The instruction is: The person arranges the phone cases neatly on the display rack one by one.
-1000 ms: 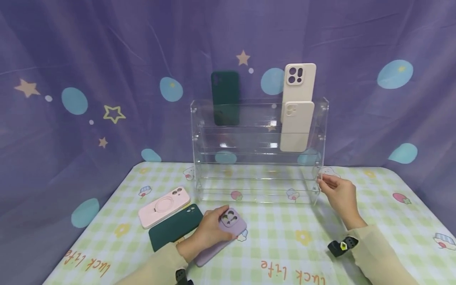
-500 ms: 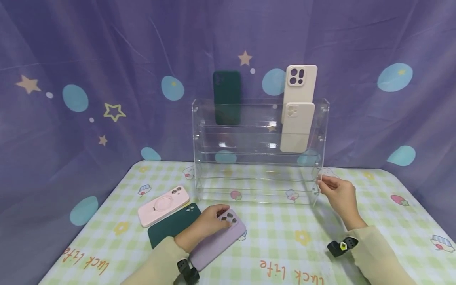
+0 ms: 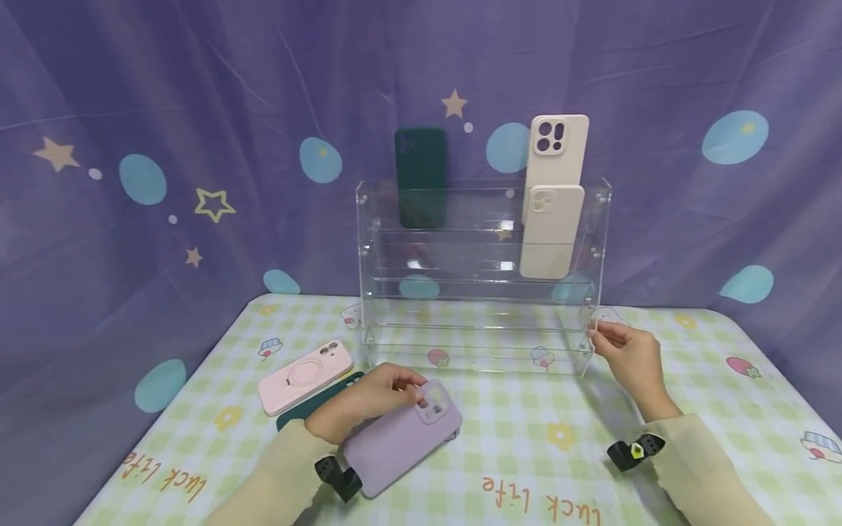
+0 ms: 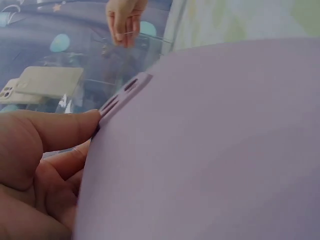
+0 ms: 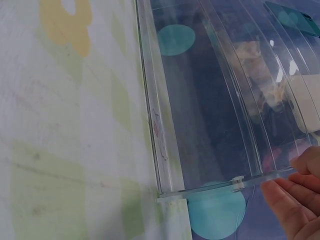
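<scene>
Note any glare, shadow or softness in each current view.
Head: white glints on the clear rack, soft shadow on the tablecloth near the right hand. Left wrist: lilac case looks soft up close. Right wrist: white glints on the rack too.

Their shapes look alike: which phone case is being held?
The lilac rectangular phone case, pinched near its camera openings by the left hand; the others lie on the green-checked tablecloth or stand in the clear plastic rack.

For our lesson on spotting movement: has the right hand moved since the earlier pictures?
No. In the head view, the right hand stays at the right side of the clear stand, visibly shifted neither way.
</scene>
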A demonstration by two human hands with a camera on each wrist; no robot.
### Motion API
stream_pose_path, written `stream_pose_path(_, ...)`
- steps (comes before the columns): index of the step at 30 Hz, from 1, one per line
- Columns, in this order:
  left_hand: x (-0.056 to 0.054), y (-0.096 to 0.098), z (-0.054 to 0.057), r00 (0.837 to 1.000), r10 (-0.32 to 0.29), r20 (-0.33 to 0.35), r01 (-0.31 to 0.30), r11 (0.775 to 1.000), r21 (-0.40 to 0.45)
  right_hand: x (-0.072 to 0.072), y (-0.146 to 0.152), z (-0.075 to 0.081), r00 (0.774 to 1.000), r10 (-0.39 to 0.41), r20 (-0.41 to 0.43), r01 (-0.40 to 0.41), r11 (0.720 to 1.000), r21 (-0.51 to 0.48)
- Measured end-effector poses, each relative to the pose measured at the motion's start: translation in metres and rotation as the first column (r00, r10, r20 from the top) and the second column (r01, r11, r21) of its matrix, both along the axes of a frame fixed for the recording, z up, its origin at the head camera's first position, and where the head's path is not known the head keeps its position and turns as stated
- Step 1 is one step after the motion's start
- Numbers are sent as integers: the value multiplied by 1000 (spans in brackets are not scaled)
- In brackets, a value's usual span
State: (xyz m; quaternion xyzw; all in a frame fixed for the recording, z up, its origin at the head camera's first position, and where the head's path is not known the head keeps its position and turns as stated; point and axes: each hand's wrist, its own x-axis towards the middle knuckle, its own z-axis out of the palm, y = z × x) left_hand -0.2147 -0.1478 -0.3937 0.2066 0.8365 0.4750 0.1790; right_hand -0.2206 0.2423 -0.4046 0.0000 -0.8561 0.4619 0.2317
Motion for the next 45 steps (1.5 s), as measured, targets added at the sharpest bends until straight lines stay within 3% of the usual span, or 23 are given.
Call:
stream_pose_path(4, -6, -3, 10, 1000, 8, 13, -8, 999, 40, -1, 0, -1, 1000, 2, -2, -2, 1000, -7)
stream_pose_path(9, -13, -6, 31, 998, 70, -4, -69, 990, 127, -1, 0, 0, 1000, 5, -11, -5, 1000, 0)
stream_pose_path(16, -26, -5, 69, 976, 218, 5, -212, 942, 260, 0, 0, -1, 1000, -6, -6, 6, 1000, 26)
stream_pose_path(20, -37, -2, 90, 949, 316, 7, -297, 884, 361, 0, 0, -2, 1000, -4, -12, 5, 999, 35)
stream_pose_path(24, -51, 4, 113, 919, 394, -28, -340, 826, 448, 0, 0, -1, 1000, -4, -18, 5, 999, 32)
stream_pose_path(28, -65, 11, 135, 876, 480, -51, -394, 771, 500, 0, 0, 0, 1000, -10, -11, 10, 999, 31)
stream_pose_path(33, -83, 18, 157, 822, 567, -51, -436, 684, 585, 0, 0, 1, 1000, -13, -17, 13, 999, 38)
stream_pose_path(39, -99, 28, 174, 795, 607, -7, -426, 566, 706, 0, -1, 0, 1000, -9, -23, 10, 999, 34)
stream_pose_path(45, -110, 44, 187, 777, 629, 4, -365, 446, 817, 0, -1, -3, 999, -12, -49, 14, 999, 53)
